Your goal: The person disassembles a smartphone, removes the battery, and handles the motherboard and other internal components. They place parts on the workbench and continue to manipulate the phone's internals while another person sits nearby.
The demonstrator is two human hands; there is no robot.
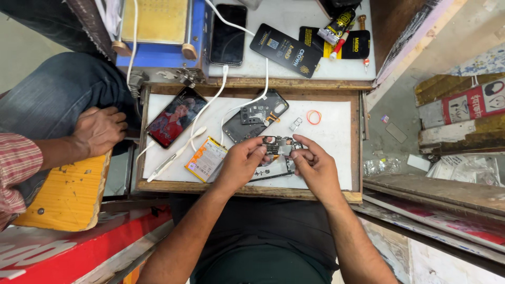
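My left hand [239, 164] and right hand [315, 167] both pinch small circuit board [280, 145] by edges, above opened phone [273, 167] (battery [206, 159] beside). Advise: edge grip only, board level, light pressure.

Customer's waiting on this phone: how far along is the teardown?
Done: the back cover and battery lie apart on the white tray. In hand: left hand and right hand hold a small circuit board over the phone body. Left: everything remains unassembled.
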